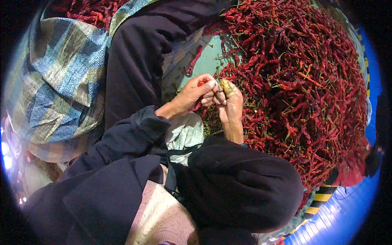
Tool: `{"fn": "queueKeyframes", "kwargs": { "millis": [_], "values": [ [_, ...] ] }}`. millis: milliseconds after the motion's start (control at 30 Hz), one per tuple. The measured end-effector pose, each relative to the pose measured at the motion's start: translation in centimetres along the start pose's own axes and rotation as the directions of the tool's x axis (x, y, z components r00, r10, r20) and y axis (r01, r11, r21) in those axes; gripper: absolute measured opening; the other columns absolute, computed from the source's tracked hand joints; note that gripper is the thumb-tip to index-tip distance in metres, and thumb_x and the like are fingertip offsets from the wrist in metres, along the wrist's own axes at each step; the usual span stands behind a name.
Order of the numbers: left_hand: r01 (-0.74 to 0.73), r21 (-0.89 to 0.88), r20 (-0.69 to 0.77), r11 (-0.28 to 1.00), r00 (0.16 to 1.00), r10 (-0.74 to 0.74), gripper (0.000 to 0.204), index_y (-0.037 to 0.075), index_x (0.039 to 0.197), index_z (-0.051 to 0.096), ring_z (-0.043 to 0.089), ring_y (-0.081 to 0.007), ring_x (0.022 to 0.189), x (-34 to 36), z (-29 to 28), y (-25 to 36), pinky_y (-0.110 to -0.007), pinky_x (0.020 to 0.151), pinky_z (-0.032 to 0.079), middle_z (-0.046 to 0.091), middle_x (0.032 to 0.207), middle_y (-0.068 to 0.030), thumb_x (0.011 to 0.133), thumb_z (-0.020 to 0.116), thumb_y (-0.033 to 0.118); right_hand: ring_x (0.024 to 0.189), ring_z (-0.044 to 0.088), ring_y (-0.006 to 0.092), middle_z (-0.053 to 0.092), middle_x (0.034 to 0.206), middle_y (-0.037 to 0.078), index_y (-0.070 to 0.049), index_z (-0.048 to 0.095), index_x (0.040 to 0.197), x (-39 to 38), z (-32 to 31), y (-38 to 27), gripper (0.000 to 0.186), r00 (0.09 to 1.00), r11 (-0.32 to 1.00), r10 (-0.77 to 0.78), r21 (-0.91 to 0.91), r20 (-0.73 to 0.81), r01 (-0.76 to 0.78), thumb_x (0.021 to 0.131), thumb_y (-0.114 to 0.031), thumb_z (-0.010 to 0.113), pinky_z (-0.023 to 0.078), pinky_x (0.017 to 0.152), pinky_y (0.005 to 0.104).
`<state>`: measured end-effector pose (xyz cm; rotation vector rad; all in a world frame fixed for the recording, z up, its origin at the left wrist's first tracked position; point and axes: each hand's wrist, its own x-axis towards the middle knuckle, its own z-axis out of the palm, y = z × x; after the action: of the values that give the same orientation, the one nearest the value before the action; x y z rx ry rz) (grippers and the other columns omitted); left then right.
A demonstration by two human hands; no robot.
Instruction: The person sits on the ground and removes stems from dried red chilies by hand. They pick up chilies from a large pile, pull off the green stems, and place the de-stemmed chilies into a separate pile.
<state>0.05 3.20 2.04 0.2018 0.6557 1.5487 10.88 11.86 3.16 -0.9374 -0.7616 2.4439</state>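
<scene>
Left hand (196, 90): reaching in from the left, fingers curled around red chilies (203, 81), a bit of red showing above the fist and more below it.
Right hand (232, 104): raised upright just beside, fingertips meeting those of the left hand, thumb and fingers drawn together in a pinch; cannot tell whether anything sits between them.
Finger covering (229, 88): yellowish, wrapped on the right hand near the tip.
Chili heap (302, 81): spread wide on the right, wrinkled dark-red pods mixed with green and pale stems, close behind the right hand.
Single chili (196, 60): lying apart from the heap, beyond the hands, on a grey-green surface (210, 49).
Woven sack (67, 69): standing at far left, checked blue, white and beige, more red pods (92, 14) visible at the top.
Legs (245, 183): folded in dark trousers, pale crumpled bag (185, 132) between.
Far right edge: yellow-and-black striped band (320, 198) beside blue floor (347, 208).
</scene>
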Motion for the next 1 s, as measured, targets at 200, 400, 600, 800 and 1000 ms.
{"fn": "queueKeyframes", "kwargs": {
  "millis": [200,400,600,800,1000],
  "values": [
    [0.041,0.109,-0.592,0.993,0.806,0.032,0.017,0.006,0.078,0.046,0.036,-0.0057,0.043,-2.1,-1.9,-0.3,-0.021,0.041,0.033,0.039,0.056,0.0029,0.079,0.062,0.011,0.073,0.060,0.0230,0.060,0.079,0.012,0.003,0.058,0.096,1.7,0.0,-1.6,0.028,0.990,0.211,-0.054,-0.968,0.130,0.139,0.072,-0.010,0.061,0.046,0.067,0.0320],
    [-0.051,0.019,-0.629,0.998,0.775,0.052,0.009,0.003,0.085,0.052,0.036,-0.0044,0.042,-2.4,-2.1,0.3,-0.021,0.040,0.032,0.043,0.059,0.0024,0.082,0.056,0.011,0.065,0.060,0.0318,0.060,0.069,0.015,-0.004,0.061,0.070,8.3,2.3,3.9,0.025,0.890,-0.489,-0.295,-0.855,0.347,0.172,0.071,-0.029,0.062,0.047,0.055,0.0385],
    [-0.133,0.090,-0.620,0.987,0.768,0.160,0.017,0.001,0.093,0.054,0.038,-0.0045,0.047,-1.9,-2.6,0.8,-0.020,0.042,0.034,0.050,0.073,-0.0016,0.086,0.053,0.016,0.064,0.060,0.0307,0.062,0.070,0.015,-0.001,0.062,0.079,5.1,1.8,2.0,0.026,0.968,0.126,-0.244,-0.988,0.061,0.094,0.076,-0.026,0.059,0.045,0.059,0.0379],
    [-0.019,0.162,-0.335,0.987,0.939,0.073,0.026,0.002,0.103,0.055,0.048,-0.0036,0.065,-0.6,-0.6,2.4,-0.016,0.048,0.037,0.055,0.080,-0.0015,0.089,0.050,0.023,0.070,0.058,0.0145,0.063,0.080,0.011,0.001,0.059,0.099,-0.2,1.1,-0.8,0.021,0.987,0.368,0.055,-0.922,0.150,0.120,0.082,-0.012,0.056,0.046,0.064,0.0284],
    [0.035,0.294,-0.177,0.955,0.984,0.019,0.019,0.002,0.095,0.056,0.046,-0.0030,0.064,-0.9,0.0,2.9,-0.017,0.056,0.037,0.055,0.075,0.0004,0.087,0.053,0.019,0.068,0.054,0.0101,0.061,0.077,0.005,0.000,0.060,0.099,-2.8,0.4,-2.9,0.019,0.964,0.444,0.231,-0.896,0.133,0.017,0.085,-0.012,0.053,0.044,0.062,0.0245]
  ]
}}
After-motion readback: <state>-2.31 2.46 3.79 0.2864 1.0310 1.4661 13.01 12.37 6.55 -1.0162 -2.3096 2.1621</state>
